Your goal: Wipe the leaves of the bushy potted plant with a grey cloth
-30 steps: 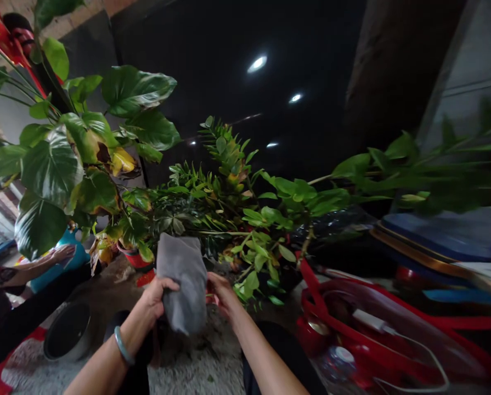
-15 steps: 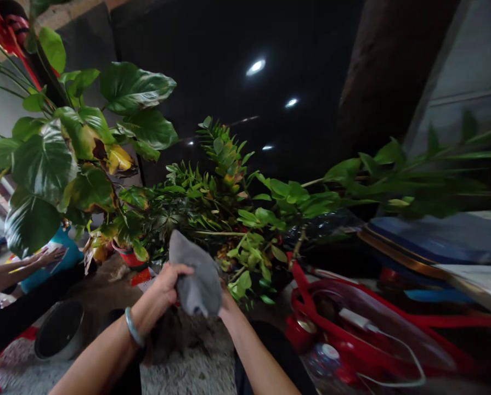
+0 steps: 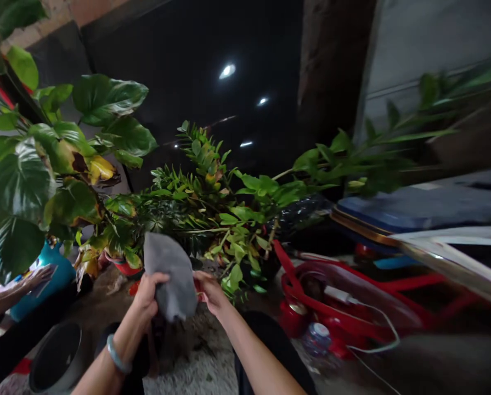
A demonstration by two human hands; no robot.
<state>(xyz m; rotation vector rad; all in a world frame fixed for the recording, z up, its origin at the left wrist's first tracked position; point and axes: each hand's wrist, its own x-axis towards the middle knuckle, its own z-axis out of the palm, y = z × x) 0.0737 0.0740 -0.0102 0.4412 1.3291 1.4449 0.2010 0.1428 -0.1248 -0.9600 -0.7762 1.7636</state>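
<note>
My left hand [image 3: 147,296], with a pale bangle on its wrist, grips a grey cloth piece [image 3: 173,277] by its lower left side, thumb lying across the front. The cloth stands up in a rounded, pointed shape in front of the plants. At its right edge is my right hand [image 3: 212,293], its fingers pinched together. Something small and reddish-yellow shows at those fingertips, too blurred to name. Whether the right fingers also hold the cloth's edge, I cannot tell.
Leafy potted plants [image 3: 212,203] fill the space ahead. To the right are a red bag [image 3: 352,323] with a white cable and a plastic bottle [image 3: 317,337]. A dark bucket [image 3: 56,359] stands lower left, near another person's hand [image 3: 39,277].
The view has swung right, so everything sits further left. The grey cloth is now spread flatter toward me, and my right hand has come out from behind it to its right edge.
</note>
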